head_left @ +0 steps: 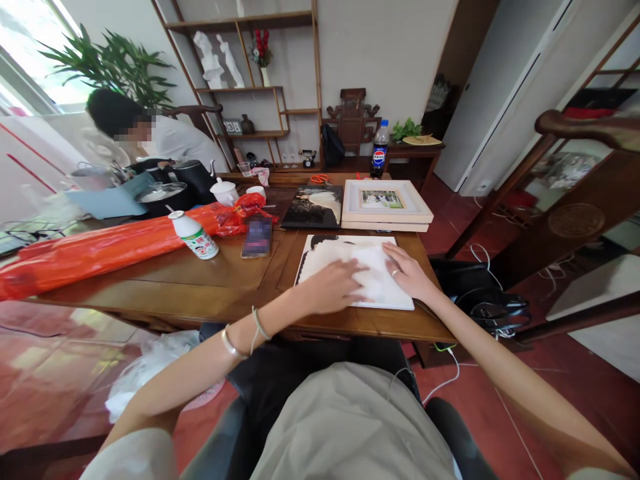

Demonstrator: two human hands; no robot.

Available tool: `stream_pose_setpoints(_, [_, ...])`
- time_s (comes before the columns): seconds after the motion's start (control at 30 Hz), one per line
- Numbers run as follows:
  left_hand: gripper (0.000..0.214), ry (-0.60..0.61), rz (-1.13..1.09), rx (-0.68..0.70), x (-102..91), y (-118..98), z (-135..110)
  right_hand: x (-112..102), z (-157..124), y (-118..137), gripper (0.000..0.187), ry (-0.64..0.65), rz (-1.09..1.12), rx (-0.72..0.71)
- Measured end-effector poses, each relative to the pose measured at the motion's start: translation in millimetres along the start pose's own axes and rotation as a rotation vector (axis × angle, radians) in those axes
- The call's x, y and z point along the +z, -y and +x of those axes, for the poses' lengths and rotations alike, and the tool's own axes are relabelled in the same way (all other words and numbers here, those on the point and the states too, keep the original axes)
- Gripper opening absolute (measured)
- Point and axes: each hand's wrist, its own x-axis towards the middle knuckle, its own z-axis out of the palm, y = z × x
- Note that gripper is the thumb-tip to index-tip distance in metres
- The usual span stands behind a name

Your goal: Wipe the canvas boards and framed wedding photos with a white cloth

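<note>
The left hand lies palm down with its fingers loosely spread on a white rectangular sheet, which rests at the near edge of the brown wooden table. The right hand presses flat beside it on the same sheet, fingers stretched out and gripping nothing. A dark edge shows at the sheet's far left corner, perhaps a board underneath. Just behind stand a dark glossy picture print and a white square picture frame; a blurred phone lies to the left
</note>
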Motion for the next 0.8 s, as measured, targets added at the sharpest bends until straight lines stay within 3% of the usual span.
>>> stream_pose_setpoints(0.1, [0.035,0.005,0.006,0.006,-1.8,-37,-17,0,0,-1,0.047,0.005,-0.008,-0.005])
stream_pose_setpoints(0.2, [0.035,0.011,0.003,-0.035,-3.4,-47,-17,1,0,-3,0.047,-0.008,-0.016,-0.021])
stream_pose_setpoints(0.5, [0.041,-0.007,0.039,-0.143,10.4,24,47,1,1,-3,0.047,0.002,-0.029,-0.068])
stream_pose_setpoints(0.6, [0.040,-0.009,0.048,-0.226,14.8,29,58,0,0,-2,0.046,-0.003,-0.028,-0.058])
stream_pose_setpoints(0.7, [0.035,0.022,0.112,-0.259,13.9,8,55,0,0,-4,0.046,-0.001,0.005,-0.074])
stream_pose_setpoints(0.8, [0.032,0.006,0.186,-0.204,12.2,-32,42,0,0,-6,0.045,0.003,0.029,-0.066])
